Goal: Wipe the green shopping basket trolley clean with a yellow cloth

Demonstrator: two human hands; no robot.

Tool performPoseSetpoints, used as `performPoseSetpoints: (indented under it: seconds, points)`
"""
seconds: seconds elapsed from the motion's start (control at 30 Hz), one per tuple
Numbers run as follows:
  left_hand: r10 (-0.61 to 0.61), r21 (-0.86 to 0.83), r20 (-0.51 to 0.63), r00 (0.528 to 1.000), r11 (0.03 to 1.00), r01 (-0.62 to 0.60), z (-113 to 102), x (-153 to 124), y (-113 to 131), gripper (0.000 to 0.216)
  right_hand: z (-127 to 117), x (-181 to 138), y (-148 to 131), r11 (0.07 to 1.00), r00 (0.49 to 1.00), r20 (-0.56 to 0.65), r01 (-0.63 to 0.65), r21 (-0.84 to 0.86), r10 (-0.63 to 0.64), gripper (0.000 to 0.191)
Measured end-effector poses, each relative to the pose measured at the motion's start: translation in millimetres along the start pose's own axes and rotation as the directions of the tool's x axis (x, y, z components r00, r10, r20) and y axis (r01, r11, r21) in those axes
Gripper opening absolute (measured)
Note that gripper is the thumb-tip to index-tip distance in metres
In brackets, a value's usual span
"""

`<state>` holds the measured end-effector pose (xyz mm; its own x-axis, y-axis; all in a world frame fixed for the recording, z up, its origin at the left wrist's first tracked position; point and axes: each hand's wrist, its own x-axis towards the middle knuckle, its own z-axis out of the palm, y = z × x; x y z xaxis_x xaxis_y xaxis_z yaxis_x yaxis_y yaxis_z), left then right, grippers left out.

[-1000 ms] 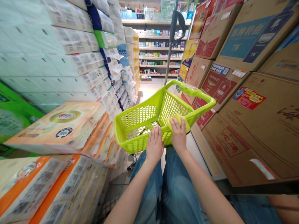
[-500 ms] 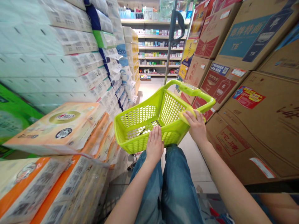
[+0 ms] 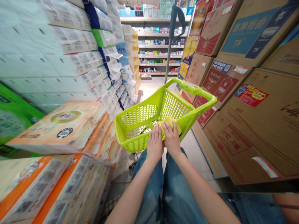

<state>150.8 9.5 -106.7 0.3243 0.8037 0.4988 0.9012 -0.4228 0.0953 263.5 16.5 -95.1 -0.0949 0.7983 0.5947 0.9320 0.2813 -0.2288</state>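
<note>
A lime-green rolling shopping basket (image 3: 137,112) stands before my knees, its inside bare, with a fixed green handle at the right and a grey pull handle (image 3: 177,23) raised behind. My left hand (image 3: 155,141) holds the near rim, fingers straight and close together over the edge, thumb hidden. Right beside it, my right hand (image 3: 171,137) presses a folded yellow cloth (image 3: 178,125) onto the same rim. The fingers of both hands nearly touch. Much of the cloth is covered by my right hand.
Packs of tissue paper (image 3: 70,53) are stacked high on the left, with orange packs (image 3: 67,121) lower and nearer. Cardboard cartons (image 3: 252,124) form a wall on the right. Shelves of small goods (image 3: 158,51) stand at the aisle's far end.
My right hand has slid the yellow cloth leftward along the near rim, from the handle end to beside my left hand. The left hand has stayed in place.
</note>
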Motion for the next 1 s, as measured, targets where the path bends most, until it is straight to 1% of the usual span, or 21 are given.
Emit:
performPoseSetpoints:
  seconds: [0.07,0.13,0.17,0.23,0.3,0.33,0.4,0.47,0.53,0.6,0.63,0.7,0.73,0.8,0.87,0.93,1.0]
  points:
    - [0.003,-0.007,0.014,1.000,1.000,-0.003,-1,0,0,0.075,-14,5,19,0.997,0.995,0.050,0.082,-0.012,-0.082,0.059]
    - [-0.002,-0.017,0.024,1.000,1.000,0.002,-2,0,0,0.076,-33,15,47,0.992,0.991,0.067,0.119,-0.051,-0.115,0.061]
    - [-0.003,-0.022,0.026,1.000,1.000,0.004,-2,0,1,0.077,-42,20,62,0.990,0.993,0.054,0.111,-0.081,-0.107,0.061]
    - [-0.003,-0.032,0.025,1.000,0.999,0.004,-3,0,1,0.080,-57,31,91,0.987,0.998,-0.009,0.064,-0.145,-0.067,0.061]
    - [-0.003,-0.038,0.022,1.000,0.999,0.004,-2,0,1,0.081,-66,41,109,0.983,0.996,-0.085,0.004,-0.182,-0.020,0.060]
    - [-0.004,-0.039,0.020,1.000,0.999,0.005,-2,0,1,0.082,-66,43,112,0.982,0.992,-0.123,-0.033,-0.187,0.010,0.061]
    - [-0.005,-0.038,0.016,1.000,0.999,0.006,-1,0,1,0.083,-59,44,106,0.979,0.979,-0.190,-0.110,-0.173,0.077,0.062]
    - [-0.001,-0.037,0.011,1.000,0.999,0.001,-1,0,1,0.083,-44,38,84,0.977,0.969,-0.214,-0.158,-0.143,0.126,0.062]
    - [0.003,-0.031,0.009,1.000,1.000,-0.003,0,0,0,0.081,-24,28,54,0.984,0.977,-0.176,-0.145,-0.108,0.124,0.061]
    - [0.000,-0.017,0.003,1.000,1.000,0.000,1,0,0,0.077,-6,18,23,0.994,0.992,-0.100,-0.089,-0.065,0.082,0.056]
    - [-0.003,-0.008,-0.001,1.000,1.000,0.003,2,0,-1,0.075,1,13,10,0.996,0.994,-0.084,-0.077,-0.044,0.073,0.053]
    - [-0.004,0.005,-0.008,1.000,1.000,0.004,3,0,-1,0.073,8,7,-5,0.998,0.997,-0.059,-0.060,-0.014,0.059,0.050]
    - [-0.003,0.008,-0.008,1.000,1.000,0.003,3,0,-1,0.072,8,6,-8,0.999,0.997,-0.051,-0.052,-0.006,0.051,0.050]
    - [0.003,0.007,0.000,1.000,1.000,-0.003,2,0,0,0.073,2,6,-4,1.000,1.000,-0.018,-0.007,-0.006,0.007,0.050]
    - [0.003,0.001,0.011,1.000,1.000,-0.003,0,0,0,0.074,-10,9,10,0.997,0.997,0.034,0.071,-0.019,-0.071,0.052]
    - [-0.001,-0.007,0.020,1.000,1.000,0.001,-2,0,1,0.076,-25,15,33,0.989,0.989,0.064,0.138,-0.046,-0.135,0.053]
    - [-0.002,-0.015,0.023,1.000,1.000,0.002,-3,0,1,0.078,-42,23,60,0.984,0.987,0.048,0.154,-0.092,-0.150,0.055]
